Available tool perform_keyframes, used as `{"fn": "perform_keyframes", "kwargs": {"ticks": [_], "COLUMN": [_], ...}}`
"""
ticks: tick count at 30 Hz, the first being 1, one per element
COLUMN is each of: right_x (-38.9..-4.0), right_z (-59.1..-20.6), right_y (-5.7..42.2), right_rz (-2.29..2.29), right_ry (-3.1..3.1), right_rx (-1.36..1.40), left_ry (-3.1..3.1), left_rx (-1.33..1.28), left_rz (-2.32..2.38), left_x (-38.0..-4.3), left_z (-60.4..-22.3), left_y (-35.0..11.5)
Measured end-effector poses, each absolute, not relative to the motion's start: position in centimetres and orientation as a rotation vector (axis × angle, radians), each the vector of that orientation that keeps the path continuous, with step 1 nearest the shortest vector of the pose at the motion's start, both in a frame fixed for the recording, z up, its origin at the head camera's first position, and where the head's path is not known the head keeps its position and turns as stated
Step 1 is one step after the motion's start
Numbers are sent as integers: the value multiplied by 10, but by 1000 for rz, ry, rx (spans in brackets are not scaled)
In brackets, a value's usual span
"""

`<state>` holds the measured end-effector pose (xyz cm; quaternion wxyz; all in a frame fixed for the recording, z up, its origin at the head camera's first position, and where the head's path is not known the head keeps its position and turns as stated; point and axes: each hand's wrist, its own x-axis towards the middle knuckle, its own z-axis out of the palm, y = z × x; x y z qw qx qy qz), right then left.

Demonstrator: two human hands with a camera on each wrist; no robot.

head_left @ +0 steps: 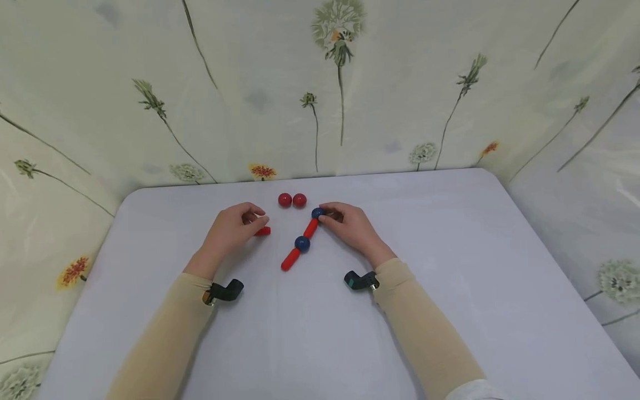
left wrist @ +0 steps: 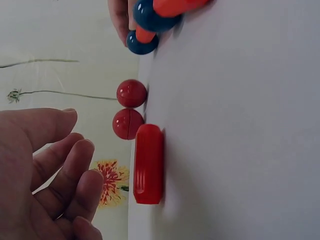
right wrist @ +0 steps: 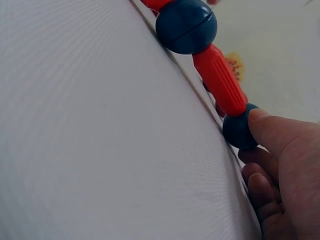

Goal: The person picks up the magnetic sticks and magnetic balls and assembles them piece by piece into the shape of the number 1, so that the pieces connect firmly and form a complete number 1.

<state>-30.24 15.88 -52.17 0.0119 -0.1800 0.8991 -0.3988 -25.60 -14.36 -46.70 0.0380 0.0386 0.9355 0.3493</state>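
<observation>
My right hand (head_left: 355, 226) pinches a blue ball (head_left: 317, 213) between thumb and fingers. That ball is the far end of a chain on the table: a red rod (head_left: 310, 228), a second blue ball (head_left: 302, 244) and another red rod (head_left: 290, 259) follow in line, slanting towards me. My left hand (head_left: 231, 226) hovers over a loose red rod (head_left: 263, 231), its fingers loosely bent with nothing between them. In the left wrist view this ribbed rod (left wrist: 149, 165) lies on the table, apart from the fingers.
Two red balls (head_left: 299, 200) sit side by side beyond the hands, near the far edge of the white table (head_left: 450, 266). A flower-printed cloth (head_left: 240, 111) rises behind that edge. Dark wrist cameras (head_left: 227, 290) jut inward from both sleeves.
</observation>
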Motion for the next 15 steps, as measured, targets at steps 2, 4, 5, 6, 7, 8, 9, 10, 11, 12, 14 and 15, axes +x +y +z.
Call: {"fn": "perform_keyframes", "kwargs": {"ticks": [2,4,5,6,7,8,9,10,11,12,14,15], "right_x": [-303,-303,-303,-304,-304,-304,-304,-304,-304,-304,-304,-304], "right_z": [-522,-523,-523,-524,-524,-525,-525,-525,-525,-525,-525,-524], "right_y": [159,159,159,159,159,159,159,159,159,159,159,159], "right_rz": [-1244,-1245,-1244,-1243,-1241,-1237,-1234,-1231,-1231,-1233,-1237,-1241], "right_ry": [2805,2805,2806,2807,2809,2811,2814,2816,2818,2818,2817,2815], "right_rx": [-561,-561,-563,-562,-561,-561,-560,-559,-560,-560,-564,-567], "left_ry": [2876,2878,2877,2874,2870,2866,2860,2854,2852,2850,2843,2838], "left_rx": [116,125,132,133,139,145,146,146,144,147,149,147], "left_rz": [1053,1035,1026,1017,1007,995,984,979,964,956,935,931], "left_x": [-264,-272,-276,-280,-284,-287,-290,-293,-296,-298,-302,-303], "left_z": [-464,-462,-461,-459,-459,-457,-457,-456,-456,-457,-458,-459], "left_y": [-143,-142,-142,-141,-139,-138,-137,-135,-134,-133,-130,-129]}}
